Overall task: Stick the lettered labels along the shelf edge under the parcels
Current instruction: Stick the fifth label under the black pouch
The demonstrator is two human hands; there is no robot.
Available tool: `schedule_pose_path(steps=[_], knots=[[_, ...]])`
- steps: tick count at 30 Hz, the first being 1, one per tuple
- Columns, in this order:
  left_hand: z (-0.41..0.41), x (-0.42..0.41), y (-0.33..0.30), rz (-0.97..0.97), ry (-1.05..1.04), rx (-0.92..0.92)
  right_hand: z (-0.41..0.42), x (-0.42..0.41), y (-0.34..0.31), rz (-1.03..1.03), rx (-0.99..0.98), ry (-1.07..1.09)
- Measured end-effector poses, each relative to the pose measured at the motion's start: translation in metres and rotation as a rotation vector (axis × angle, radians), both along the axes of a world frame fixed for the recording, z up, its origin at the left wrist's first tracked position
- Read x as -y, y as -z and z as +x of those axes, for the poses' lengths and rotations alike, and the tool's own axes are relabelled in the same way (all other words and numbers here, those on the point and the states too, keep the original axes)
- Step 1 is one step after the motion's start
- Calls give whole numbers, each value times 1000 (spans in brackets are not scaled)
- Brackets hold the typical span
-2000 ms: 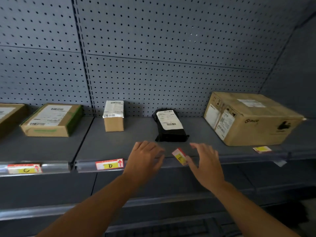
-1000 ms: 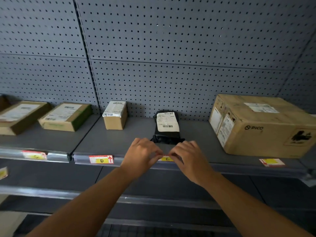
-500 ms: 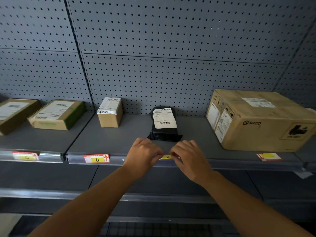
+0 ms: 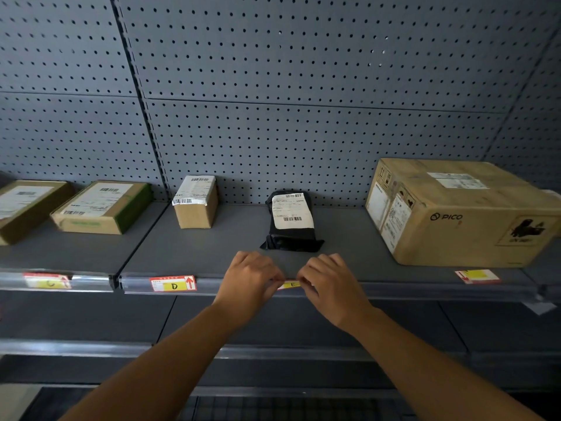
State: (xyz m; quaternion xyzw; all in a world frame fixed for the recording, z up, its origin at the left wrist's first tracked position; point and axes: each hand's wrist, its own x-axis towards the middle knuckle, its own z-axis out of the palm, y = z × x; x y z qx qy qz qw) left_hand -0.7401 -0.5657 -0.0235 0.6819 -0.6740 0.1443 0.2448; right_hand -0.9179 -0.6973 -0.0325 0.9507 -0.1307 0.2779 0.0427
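The yellow E label (image 4: 292, 284) lies against the clear strip of the shelf edge (image 4: 409, 288), below the black parcel (image 4: 290, 221). My left hand (image 4: 249, 279) pinches its left end and my right hand (image 4: 329, 284) pinches its right end, so only the label's middle shows. Further left on the strip sit the D label (image 4: 173, 283), under the small brown box (image 4: 195, 202), and the C label (image 4: 47, 281). Another red and yellow label (image 4: 476, 276) lies loose on the shelf in front of the large PICO carton (image 4: 464, 212).
Two flat cardboard parcels (image 4: 103, 206) (image 4: 24, 205) rest on the left shelf section. A grey pegboard wall (image 4: 273, 101) backs the shelf. A lower shelf rail (image 4: 76, 347) runs beneath. A small white scrap (image 4: 540, 306) hangs below the strip at right.
Two seconds ago my right hand held the E label tilted above the edge; both hands then closed on it against the strip. They have hardly shifted in the last half second.
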Motion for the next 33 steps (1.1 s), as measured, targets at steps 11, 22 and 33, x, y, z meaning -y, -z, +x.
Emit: schedule_pose_path(steps=[11,22,33], knots=[[-2,-8,5,-49,-16,64,-18,-9,7,30,-22,96],[-8,-16,17,-58,-29,20,-27,-20,9,74,-53,143],[-34,6,24,-175,42,-112,-62,-15,14,91,-127,224]])
